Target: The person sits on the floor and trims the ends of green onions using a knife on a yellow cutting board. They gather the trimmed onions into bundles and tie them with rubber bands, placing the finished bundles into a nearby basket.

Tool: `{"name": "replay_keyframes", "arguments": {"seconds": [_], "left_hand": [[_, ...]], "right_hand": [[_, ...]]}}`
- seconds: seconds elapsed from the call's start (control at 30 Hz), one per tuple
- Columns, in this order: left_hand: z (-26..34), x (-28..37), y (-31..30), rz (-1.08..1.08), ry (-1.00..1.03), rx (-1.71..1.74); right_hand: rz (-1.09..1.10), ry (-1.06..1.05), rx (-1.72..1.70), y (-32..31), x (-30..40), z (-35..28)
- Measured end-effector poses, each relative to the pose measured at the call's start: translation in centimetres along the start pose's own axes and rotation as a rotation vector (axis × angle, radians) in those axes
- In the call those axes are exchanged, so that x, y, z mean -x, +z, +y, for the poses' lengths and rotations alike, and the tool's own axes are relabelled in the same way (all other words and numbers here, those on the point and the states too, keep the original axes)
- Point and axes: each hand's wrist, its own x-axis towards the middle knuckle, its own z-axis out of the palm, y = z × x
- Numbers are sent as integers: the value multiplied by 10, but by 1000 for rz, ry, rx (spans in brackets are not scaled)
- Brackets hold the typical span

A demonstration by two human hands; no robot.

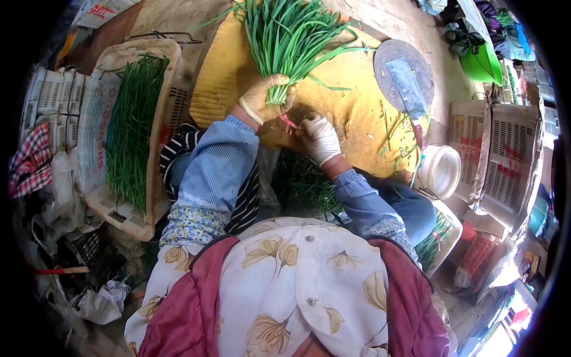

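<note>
A bunch of long green leaves, looking like garlic chives (290,42), is gripped near its pale cut ends by my gloved left hand (267,98). Just below and to the right, my gloved right hand (319,136) pinches a thin red tie (289,121), which reaches up toward the bunch. Whether the tie goes around the stems is hidden. Both hands are over a yellow board (357,134) with leaf scraps on it. At the board's right side a cleaver (406,82) lies on a round grey block (386,58).
A crate (154,178) of green leaves stands at the left. To the right are a white bucket (441,172), upright crates (508,156), a green basin (482,64) and a smaller container (453,241) with tied greens. More leaves (308,183) lie below the board, between the knees.
</note>
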Motion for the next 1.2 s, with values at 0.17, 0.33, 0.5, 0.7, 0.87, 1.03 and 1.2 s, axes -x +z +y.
{"name": "replay_keyframes", "arguments": {"seconds": [0.17, 0.33, 0.5, 0.7, 0.87, 1.03, 1.2], "left_hand": [[16, 10, 30, -134, -18, -17], [17, 11, 33, -171, 46, -279], [-5, 4, 32, 371, 73, -869], [-48, -3, 44, 800, -11, -1966], [-53, 12, 90, 496, -342, -2150], [-37, 15, 65, 375, -121, -2100], [-69, 4, 80, 632, -240, -2224]], "right_hand": [[-250, 698, -1128, -24, -21, 16], [-477, 617, -996, -8, -71, 42], [-448, 617, -888, -13, -103, 34], [-496, 655, -905, -65, -79, 43], [-454, 619, -884, -60, -68, 61], [-490, 647, -991, -71, -61, 64], [-404, 678, -676, -71, -69, 56]]}}
